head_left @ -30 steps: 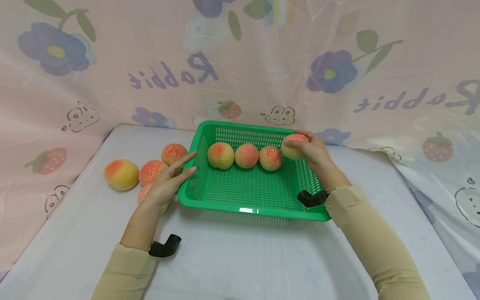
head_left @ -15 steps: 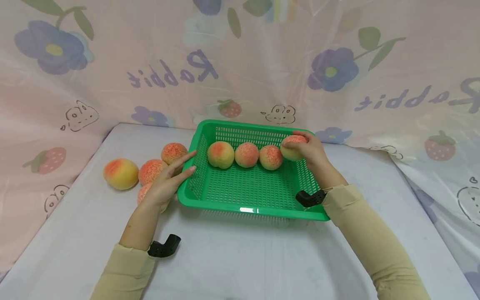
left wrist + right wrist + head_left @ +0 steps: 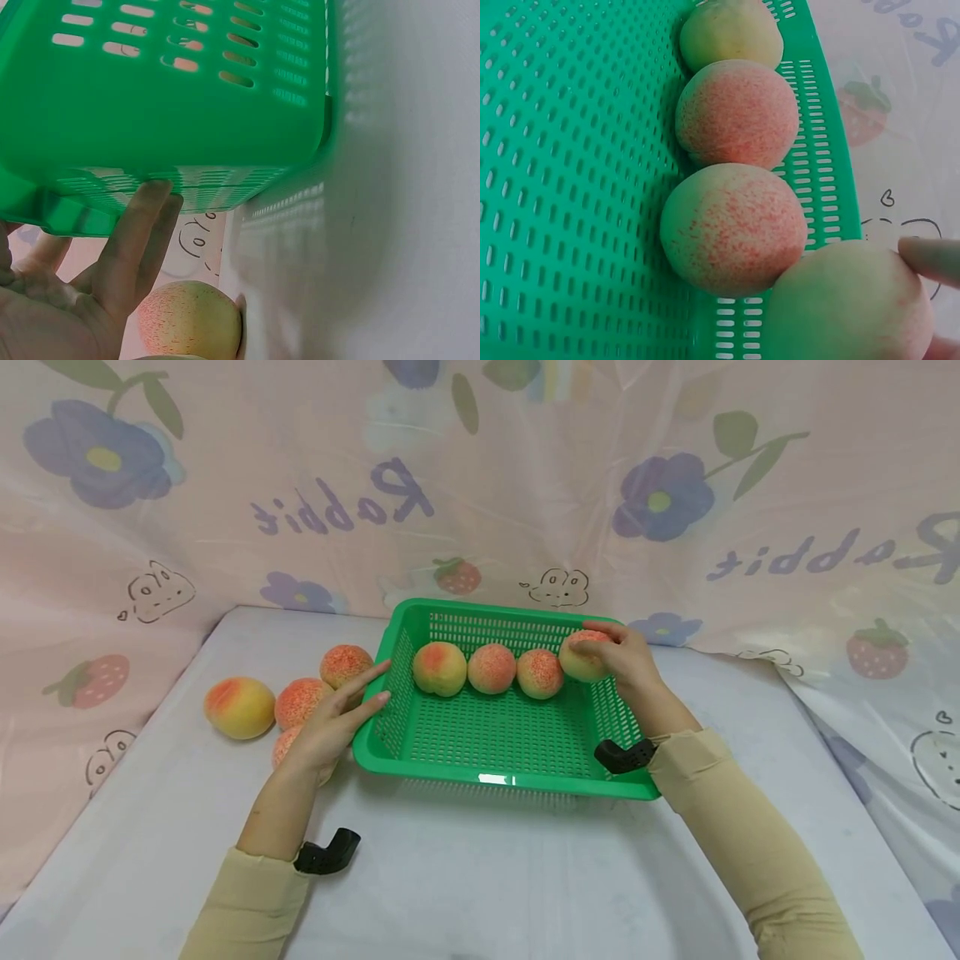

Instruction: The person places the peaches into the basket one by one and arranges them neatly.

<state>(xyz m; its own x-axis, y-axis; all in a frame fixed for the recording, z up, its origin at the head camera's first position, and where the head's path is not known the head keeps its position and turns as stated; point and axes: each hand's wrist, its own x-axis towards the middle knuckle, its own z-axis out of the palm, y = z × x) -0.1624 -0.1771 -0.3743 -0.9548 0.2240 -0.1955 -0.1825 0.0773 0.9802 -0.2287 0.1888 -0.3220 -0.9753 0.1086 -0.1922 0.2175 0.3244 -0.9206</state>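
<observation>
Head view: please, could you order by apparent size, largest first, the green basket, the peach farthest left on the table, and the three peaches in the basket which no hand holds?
1. Green basket
2. Peach farthest left
3. Left unheld peach
4. Middle unheld peach and right unheld peach: too alike to rank

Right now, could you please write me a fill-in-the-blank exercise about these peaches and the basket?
The hand holding a peach is the person's ____ hand.
Without the held one, the row of peaches inside the basket counts ____.
The basket's colour is ____.
Seen by the person, the loose peaches on the table lie to the basket's ____.

Missing words: right; three; green; left.
</observation>
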